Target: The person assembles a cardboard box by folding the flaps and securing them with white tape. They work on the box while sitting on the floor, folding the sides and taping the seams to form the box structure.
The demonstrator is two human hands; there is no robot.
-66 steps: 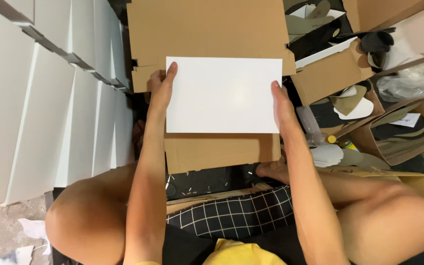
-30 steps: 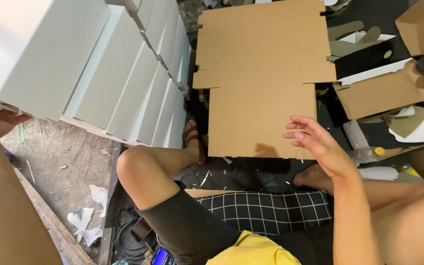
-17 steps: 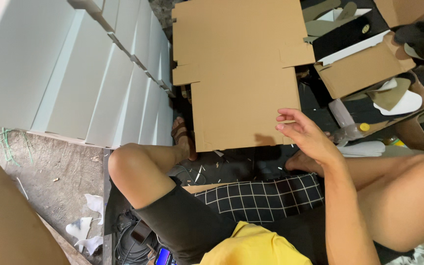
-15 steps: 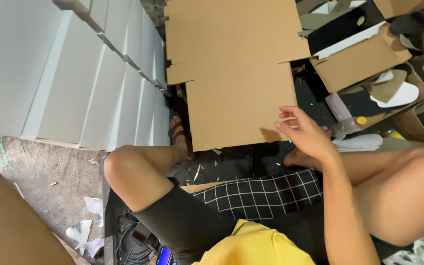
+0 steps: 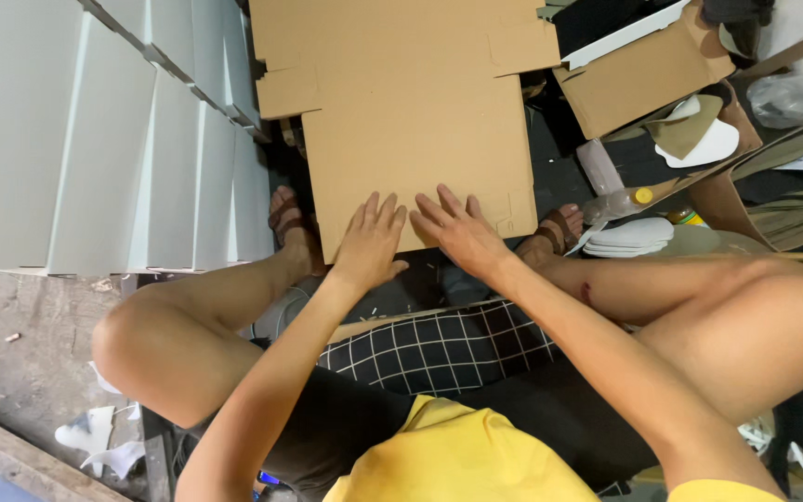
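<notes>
Both hands flat now, fingers spread wide and gripping nothing: left hand (image 5: 369, 244) and right hand (image 5: 459, 232) press the near edge of the flat cardboard blank (image 5: 411, 121), lying at twelve o'clock between the feet.

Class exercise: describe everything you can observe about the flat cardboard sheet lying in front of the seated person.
The cardboard sheet is plain brown, die-cut and unfolded, with side flaps, notches and crease lines. It lies flat, stretching away from the person, its near edge between their sandalled feet. The left hand and right hand rest palm-down, fingers spread, on that near edge. A row of pale boxes stands beside it.
</notes>
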